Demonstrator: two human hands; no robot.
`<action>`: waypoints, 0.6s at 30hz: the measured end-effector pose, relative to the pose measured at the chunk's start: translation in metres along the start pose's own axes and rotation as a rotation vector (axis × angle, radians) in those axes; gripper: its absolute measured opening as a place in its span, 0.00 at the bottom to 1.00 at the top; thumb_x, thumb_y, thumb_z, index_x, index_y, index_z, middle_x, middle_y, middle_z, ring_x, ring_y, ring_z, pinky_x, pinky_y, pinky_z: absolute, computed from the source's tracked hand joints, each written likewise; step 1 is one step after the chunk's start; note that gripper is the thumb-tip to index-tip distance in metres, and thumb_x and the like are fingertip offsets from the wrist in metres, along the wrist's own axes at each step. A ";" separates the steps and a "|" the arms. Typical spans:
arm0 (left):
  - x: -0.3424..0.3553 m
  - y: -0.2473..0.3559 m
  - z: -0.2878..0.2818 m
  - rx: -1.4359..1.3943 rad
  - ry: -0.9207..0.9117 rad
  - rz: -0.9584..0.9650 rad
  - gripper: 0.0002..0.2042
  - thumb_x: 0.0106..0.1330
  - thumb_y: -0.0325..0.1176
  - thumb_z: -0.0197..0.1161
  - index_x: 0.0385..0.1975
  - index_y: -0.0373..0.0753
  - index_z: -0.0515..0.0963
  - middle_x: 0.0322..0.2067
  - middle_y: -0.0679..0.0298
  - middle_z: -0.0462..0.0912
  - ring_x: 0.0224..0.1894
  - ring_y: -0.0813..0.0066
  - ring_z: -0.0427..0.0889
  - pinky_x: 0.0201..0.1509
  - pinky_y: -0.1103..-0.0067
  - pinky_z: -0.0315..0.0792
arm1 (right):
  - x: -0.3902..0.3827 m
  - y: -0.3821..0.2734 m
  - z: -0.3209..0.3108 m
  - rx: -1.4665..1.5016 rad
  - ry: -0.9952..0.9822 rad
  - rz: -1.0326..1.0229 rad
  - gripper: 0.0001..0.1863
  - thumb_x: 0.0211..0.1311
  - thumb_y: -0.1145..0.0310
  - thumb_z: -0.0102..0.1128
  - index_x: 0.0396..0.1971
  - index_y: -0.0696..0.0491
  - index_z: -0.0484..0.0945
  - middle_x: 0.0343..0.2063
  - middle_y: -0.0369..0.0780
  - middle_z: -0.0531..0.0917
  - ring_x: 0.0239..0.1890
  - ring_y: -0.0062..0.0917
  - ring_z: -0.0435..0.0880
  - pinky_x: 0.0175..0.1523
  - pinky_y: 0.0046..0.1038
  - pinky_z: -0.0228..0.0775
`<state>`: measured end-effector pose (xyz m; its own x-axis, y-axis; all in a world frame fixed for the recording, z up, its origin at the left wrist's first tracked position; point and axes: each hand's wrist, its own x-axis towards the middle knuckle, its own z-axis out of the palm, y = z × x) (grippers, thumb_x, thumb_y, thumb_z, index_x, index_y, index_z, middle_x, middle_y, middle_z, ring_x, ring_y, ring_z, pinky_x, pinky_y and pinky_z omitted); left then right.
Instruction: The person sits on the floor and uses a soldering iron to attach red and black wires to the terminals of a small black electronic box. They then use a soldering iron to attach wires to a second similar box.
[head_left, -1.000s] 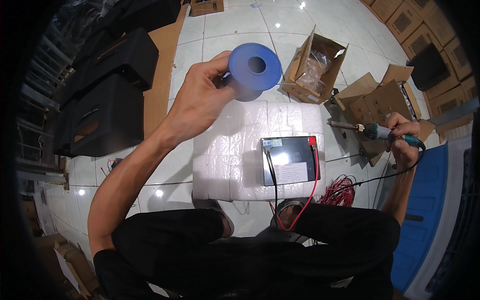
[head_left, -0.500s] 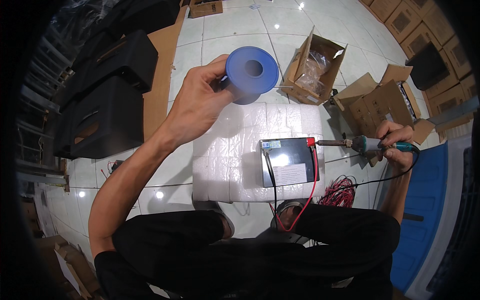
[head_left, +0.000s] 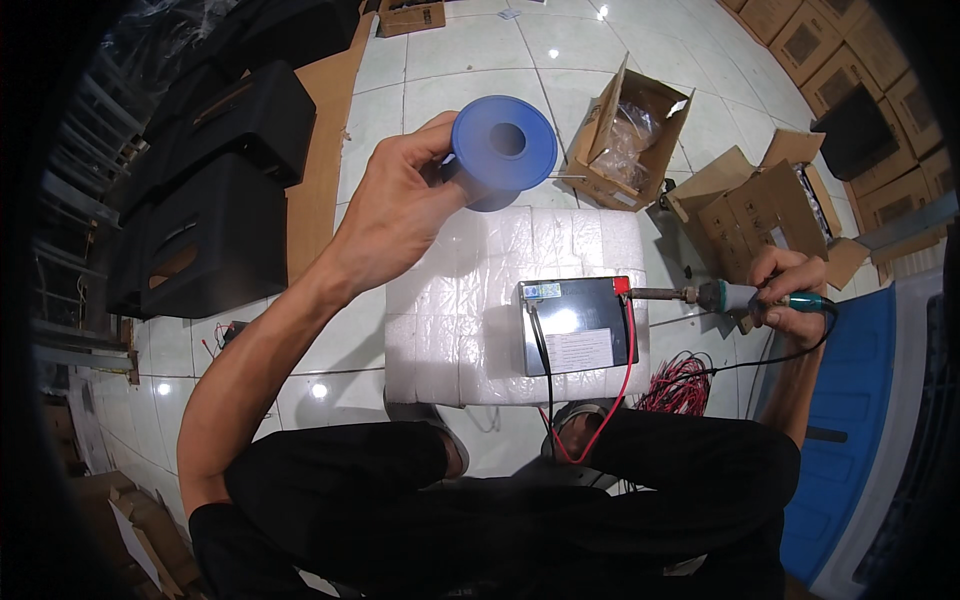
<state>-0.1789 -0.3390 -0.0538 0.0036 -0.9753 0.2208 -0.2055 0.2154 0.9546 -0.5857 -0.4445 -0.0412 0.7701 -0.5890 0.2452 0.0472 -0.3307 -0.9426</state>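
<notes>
My left hand (head_left: pixel 405 200) is closed round a blue solder spool (head_left: pixel 478 140), held above the far part of a white foam block (head_left: pixel 430 340). A short end of solder wire sticks out to the right of the spool. My right hand (head_left: pixel 790 295) grips a soldering iron (head_left: pixel 735 296) with a green and grey handle. The iron's tip is at the red terminal (head_left: pixel 622 286) of a black battery (head_left: pixel 570 335) lying on the foam. A black wire (head_left: pixel 545 350) and a red wire (head_left: pixel 630 350) run from the battery's terminals toward my legs.
A bundle of red and black wires (head_left: pixel 680 385) lies right of the foam. Beyond it stand open cardboard boxes (head_left: pixel 755 210), one with clear plastic bags (head_left: pixel 630 140) inside. Black cases (head_left: pixel 225 230) line the left, and a blue panel (head_left: pixel 850 430) is at the right.
My right hand has shifted the iron very slightly, with its tip still at the red terminal. The left hand and spool look almost unmoved.
</notes>
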 end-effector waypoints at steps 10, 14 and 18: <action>0.000 0.000 0.001 0.035 0.002 0.026 0.11 0.66 0.24 0.60 0.47 0.31 0.81 0.47 0.66 0.79 0.48 0.75 0.76 0.61 0.74 0.68 | 0.004 -0.013 0.002 -0.115 -0.053 -0.034 0.13 0.37 0.70 0.74 0.27 0.59 0.88 0.26 0.45 0.81 0.28 0.26 0.79 0.31 0.24 0.66; 0.000 0.000 0.000 0.049 -0.006 0.023 0.11 0.67 0.25 0.60 0.46 0.31 0.81 0.47 0.66 0.80 0.48 0.75 0.76 0.59 0.74 0.68 | 0.006 -0.015 0.003 -0.143 -0.090 -0.094 0.13 0.37 0.71 0.74 0.27 0.58 0.88 0.26 0.44 0.81 0.27 0.26 0.78 0.31 0.24 0.65; 0.000 0.000 0.000 0.043 -0.007 0.021 0.11 0.67 0.26 0.61 0.46 0.32 0.82 0.46 0.67 0.80 0.47 0.76 0.76 0.58 0.74 0.68 | 0.006 -0.018 0.004 -0.163 -0.114 -0.139 0.12 0.36 0.73 0.74 0.27 0.57 0.88 0.26 0.44 0.81 0.26 0.25 0.77 0.31 0.24 0.65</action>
<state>-0.1788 -0.3390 -0.0539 -0.0076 -0.9709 0.2394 -0.2470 0.2338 0.9404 -0.5792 -0.4389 -0.0237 0.8308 -0.4455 0.3336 0.0611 -0.5228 -0.8503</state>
